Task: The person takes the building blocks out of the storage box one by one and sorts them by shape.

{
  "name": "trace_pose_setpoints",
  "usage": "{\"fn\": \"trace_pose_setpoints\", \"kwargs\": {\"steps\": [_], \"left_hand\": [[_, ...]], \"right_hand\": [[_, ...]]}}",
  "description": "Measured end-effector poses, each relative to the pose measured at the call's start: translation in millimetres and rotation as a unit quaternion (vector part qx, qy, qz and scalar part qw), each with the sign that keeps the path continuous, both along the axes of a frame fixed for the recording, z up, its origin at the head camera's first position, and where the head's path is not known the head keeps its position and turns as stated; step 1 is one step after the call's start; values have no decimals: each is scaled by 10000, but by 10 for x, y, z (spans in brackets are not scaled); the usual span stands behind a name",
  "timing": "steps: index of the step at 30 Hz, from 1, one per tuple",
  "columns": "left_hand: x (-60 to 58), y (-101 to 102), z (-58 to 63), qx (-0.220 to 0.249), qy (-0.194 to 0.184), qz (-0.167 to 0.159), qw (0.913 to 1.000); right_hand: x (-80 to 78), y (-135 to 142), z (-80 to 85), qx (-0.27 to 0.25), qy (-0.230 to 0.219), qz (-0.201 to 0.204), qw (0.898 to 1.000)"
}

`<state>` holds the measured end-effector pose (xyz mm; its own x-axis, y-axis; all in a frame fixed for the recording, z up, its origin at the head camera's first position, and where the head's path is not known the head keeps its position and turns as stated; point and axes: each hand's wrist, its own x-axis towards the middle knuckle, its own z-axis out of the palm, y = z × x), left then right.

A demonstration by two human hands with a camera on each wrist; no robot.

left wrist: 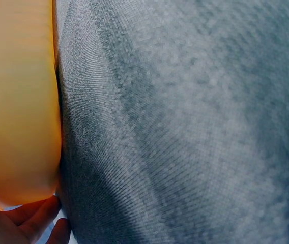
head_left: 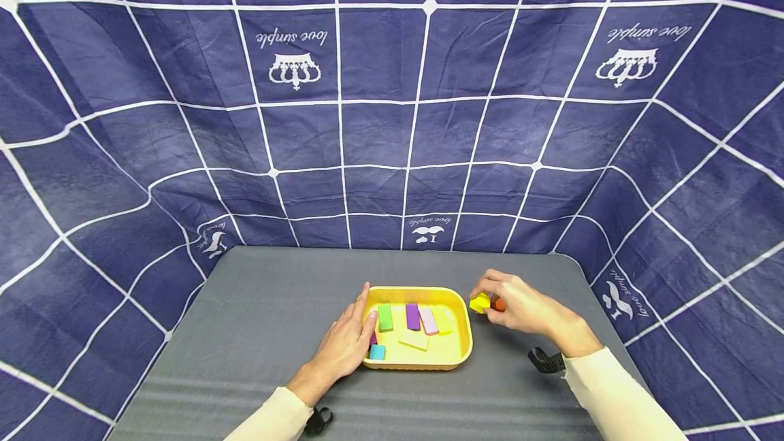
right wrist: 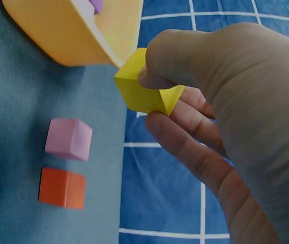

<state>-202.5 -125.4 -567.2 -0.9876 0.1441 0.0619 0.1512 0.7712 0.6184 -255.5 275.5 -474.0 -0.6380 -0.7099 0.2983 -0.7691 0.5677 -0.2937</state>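
Yellow block [right wrist: 138, 94] in the pinch of the right hand [head_left: 517, 303] (left hand [head_left: 345, 340] straight-fingered against the tray [head_left: 447, 350]).

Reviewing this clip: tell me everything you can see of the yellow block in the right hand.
The yellow block is bright, plain yellow and looks cube-like, with flat, smooth-looking faces and straight edges; its material is unclear. The right hand pinches it between thumb and fingers, which hide part of it. It is held tilted in the right wrist view and appears to be off the table. It is close to the right end of the yellow tray, though whether they touch is unclear.
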Motion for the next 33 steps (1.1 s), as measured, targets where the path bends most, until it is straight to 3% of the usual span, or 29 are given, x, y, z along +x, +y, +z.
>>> {"fn": "trace_pose_setpoints", "kwargs": {"steps": [10,24,33], "left_hand": [[0,0,-2,1,55,3,10000],[11,-2,-1,54,-63,20,10000],[9,-3,-4,54,-59,23,10000]], "right_hand": [[-45,224,-68,-127,118,-225,9996],[-37,537,-169,107,289,-743,9968],[-34,719,-218,355,-66,-1260,9914]]}}
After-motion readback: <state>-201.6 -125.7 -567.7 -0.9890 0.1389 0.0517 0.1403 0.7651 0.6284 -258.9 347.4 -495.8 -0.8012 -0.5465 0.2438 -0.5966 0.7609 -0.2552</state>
